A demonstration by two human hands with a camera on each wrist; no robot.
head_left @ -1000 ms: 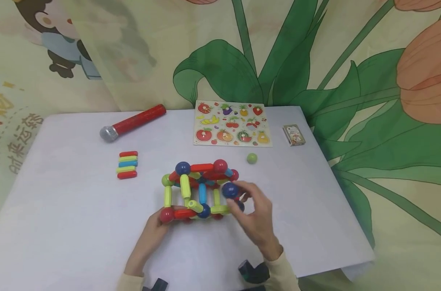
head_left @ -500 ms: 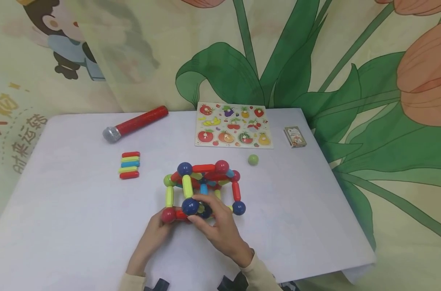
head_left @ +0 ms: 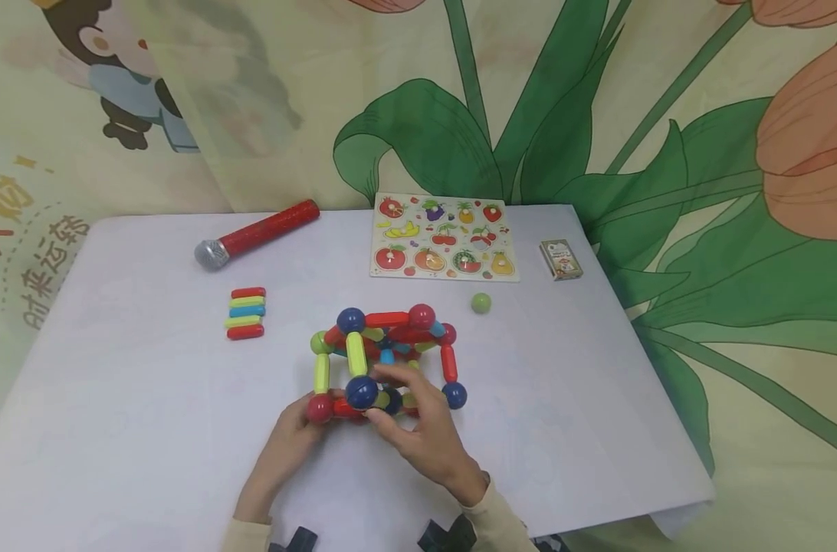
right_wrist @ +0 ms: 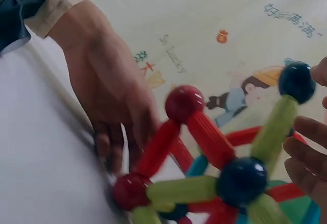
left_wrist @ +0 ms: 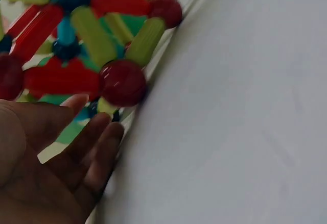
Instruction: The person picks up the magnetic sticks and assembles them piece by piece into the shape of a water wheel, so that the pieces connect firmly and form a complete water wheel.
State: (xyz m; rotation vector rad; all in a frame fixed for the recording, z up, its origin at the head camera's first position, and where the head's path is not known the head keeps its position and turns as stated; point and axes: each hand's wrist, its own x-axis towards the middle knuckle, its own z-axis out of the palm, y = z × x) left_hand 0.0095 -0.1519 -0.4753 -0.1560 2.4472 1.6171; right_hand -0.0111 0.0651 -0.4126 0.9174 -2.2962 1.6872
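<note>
A frame of coloured magnetic sticks and balls (head_left: pixel 388 318) stands before me on the table. My right hand (head_left: pixel 428 437) pinches a large dark blue ball (head_left: pixel 361 392) between thumb and fingers. That ball meets the lower end of a yellow-green stick (head_left: pixel 356 354); the right wrist view also shows ball and stick (right_wrist: pixel 274 132) touching. My left hand (head_left: pixel 290 437) holds the frame's lower left corner, by a red ball (head_left: pixel 320 409), with a finger behind the red stick there. In the left wrist view, its curled fingers (left_wrist: pixel 94 152) are beneath the frame.
Left of the frame lie several loose sticks (head_left: pixel 246 312) in a row. A red microphone-shaped object (head_left: pixel 260 234), a fruit puzzle board (head_left: pixel 444 238) and a small card box (head_left: pixel 560 259) are along the back. A green ball (head_left: pixel 481 303) sits behind the frame, to the right.
My right hand has carried the blue ball leftward from the frame's right side to the yellow-green stick's lower end. Over the last half second it has barely moved. The left hand keeps its place.
</note>
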